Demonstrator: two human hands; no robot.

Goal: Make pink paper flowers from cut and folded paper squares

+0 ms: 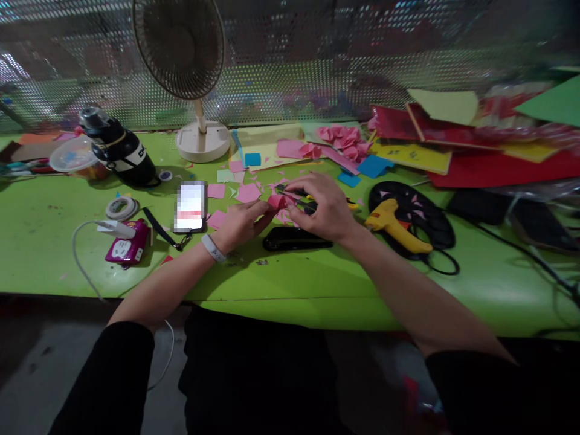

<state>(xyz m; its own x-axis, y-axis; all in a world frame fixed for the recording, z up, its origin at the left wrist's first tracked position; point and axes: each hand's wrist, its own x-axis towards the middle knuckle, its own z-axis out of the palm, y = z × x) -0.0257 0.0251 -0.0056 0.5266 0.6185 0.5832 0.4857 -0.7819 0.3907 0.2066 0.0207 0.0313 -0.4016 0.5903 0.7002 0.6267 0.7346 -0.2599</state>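
Pink paper piece (pixel 276 201) lies just beyond the black stapler (pixel 296 240), with bare bench (pixel 317 284) open toward the near edge. The left hand (pixel 240 223) grip pinches it. The right hand (pixel 319 211) curls palm-down; its grip is unclear.

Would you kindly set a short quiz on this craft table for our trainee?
1. True or false: the glue gun lies to the right of the right hand.
2. The paper pinched between that hand and the left hand is: A blue, B pink, C white.
3. Which wrist wears a band?
Key: 1 true; 2 B; 3 left.
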